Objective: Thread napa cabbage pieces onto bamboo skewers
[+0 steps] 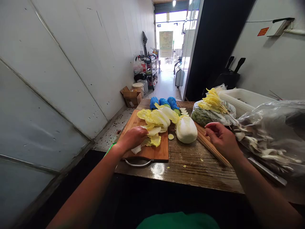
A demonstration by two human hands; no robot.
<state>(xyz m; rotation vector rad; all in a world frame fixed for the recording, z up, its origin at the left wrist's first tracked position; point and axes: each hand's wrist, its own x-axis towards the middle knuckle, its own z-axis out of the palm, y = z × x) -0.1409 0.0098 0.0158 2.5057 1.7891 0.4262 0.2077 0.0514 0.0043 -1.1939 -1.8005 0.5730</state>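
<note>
Now, L hand (135,137) w/ leaf (154,131), R hand (222,138) beyond bd edge (166,149)

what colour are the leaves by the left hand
The leaves are yellow and white; head view.

Both arms (91,184) reach forward, the left grip (133,138) back-up with fingers bent, the right grip (222,139) loosely curled.

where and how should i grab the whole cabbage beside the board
Take the whole cabbage around its broad, rounded middle, probably best from above and the right with the right hand: it bulges there, and loose leaves crowd its far left side.
</note>
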